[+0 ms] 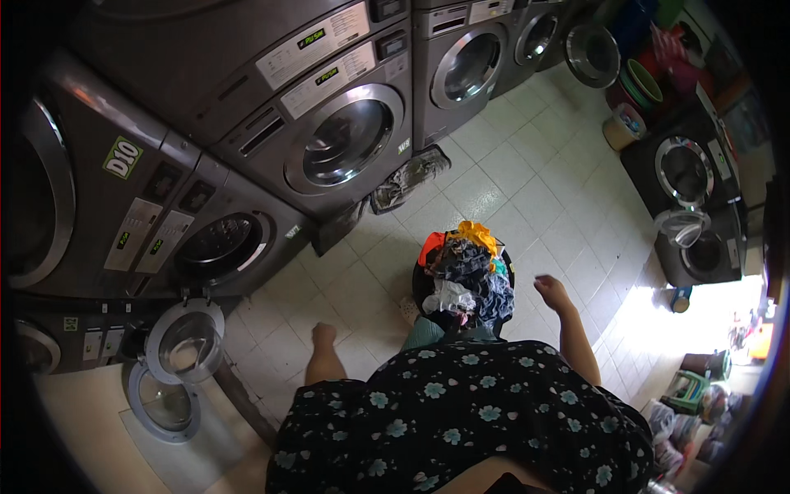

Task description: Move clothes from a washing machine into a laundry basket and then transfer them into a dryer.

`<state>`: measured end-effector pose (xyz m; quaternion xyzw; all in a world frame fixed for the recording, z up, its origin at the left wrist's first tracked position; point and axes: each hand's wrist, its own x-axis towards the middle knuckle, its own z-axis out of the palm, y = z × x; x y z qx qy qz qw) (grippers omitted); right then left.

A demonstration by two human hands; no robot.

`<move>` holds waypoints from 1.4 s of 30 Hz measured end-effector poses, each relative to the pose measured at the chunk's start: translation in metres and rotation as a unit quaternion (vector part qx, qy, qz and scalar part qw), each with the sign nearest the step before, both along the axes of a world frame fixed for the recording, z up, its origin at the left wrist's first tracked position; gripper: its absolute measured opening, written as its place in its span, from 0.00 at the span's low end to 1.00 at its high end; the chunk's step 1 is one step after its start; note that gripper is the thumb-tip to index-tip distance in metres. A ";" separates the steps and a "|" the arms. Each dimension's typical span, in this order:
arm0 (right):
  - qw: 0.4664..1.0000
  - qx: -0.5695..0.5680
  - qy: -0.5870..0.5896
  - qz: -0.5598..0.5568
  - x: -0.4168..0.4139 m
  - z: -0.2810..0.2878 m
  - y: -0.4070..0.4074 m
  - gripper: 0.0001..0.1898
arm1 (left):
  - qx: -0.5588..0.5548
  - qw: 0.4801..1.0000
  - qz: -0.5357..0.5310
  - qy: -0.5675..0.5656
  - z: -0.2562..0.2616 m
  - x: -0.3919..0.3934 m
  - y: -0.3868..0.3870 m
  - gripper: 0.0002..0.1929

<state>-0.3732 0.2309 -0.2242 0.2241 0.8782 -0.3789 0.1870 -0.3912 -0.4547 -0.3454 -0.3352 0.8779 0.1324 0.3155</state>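
A dark round tub (418, 287) heaped with clothes stands on the floor right in front of me. Orange, red, white and dark blue garments (466, 265) fill it above the rim. My left hand (324, 334) hangs in the air to the left of the tub, blurred, touching nothing; its fingers are too indistinct to read. To the right of the tub, my right hand (551, 290) is raised with the fingers curled in and nothing visible in them. Neither hand touches the tub or the clothes.
Front-loading machines (345, 139) line the left and top; one at left has its door (185, 343) swung out. Crumpled dark mats (410, 179) lie at their base. At right stand stacked machines (685, 173) with an open door, a bucket (623, 126), and bags (663, 420) beside a green crate (685, 392).
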 end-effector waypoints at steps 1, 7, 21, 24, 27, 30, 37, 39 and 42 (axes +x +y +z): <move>0.999 -0.007 0.015 0.032 -0.025 0.013 -0.008 0.20 | 0.014 0.999 -0.005 -0.037 0.010 0.000 -0.011 0.17; 0.995 0.002 0.011 0.101 -0.125 0.030 -0.048 0.18 | 0.285 0.936 0.203 0.049 0.027 0.061 -0.064 0.11; 0.976 0.072 -0.182 0.095 0.006 -0.087 0.041 0.19 | 0.226 0.963 -0.141 0.032 0.043 -0.028 0.009 0.21; 0.968 0.023 -0.219 0.117 0.036 -0.107 0.052 0.18 | 0.196 0.961 -0.166 0.104 0.063 -0.106 0.046 0.16; 0.954 -0.050 -0.260 0.137 0.007 -0.126 0.044 0.18 | 0.202 0.961 -0.108 0.153 0.068 -0.146 0.064 0.14; 0.947 -0.085 -0.238 0.199 -0.074 -0.137 0.029 0.19 | 0.198 0.959 -0.061 0.195 0.061 -0.149 0.082 0.14; 0.887 0.030 -0.099 0.451 -0.322 -0.141 -0.003 0.22 | 0.120 0.989 0.000 0.085 -0.031 -0.049 0.155 0.27; 0.898 -0.020 -0.047 0.437 -0.390 -0.106 -0.028 0.19 | 0.133 0.982 -0.137 -0.002 -0.044 -0.017 0.177 0.25; 0.897 -0.049 0.066 0.434 -0.478 -0.015 -0.068 0.18 | 0.134 0.943 0.126 0.276 0.005 -0.042 0.234 0.13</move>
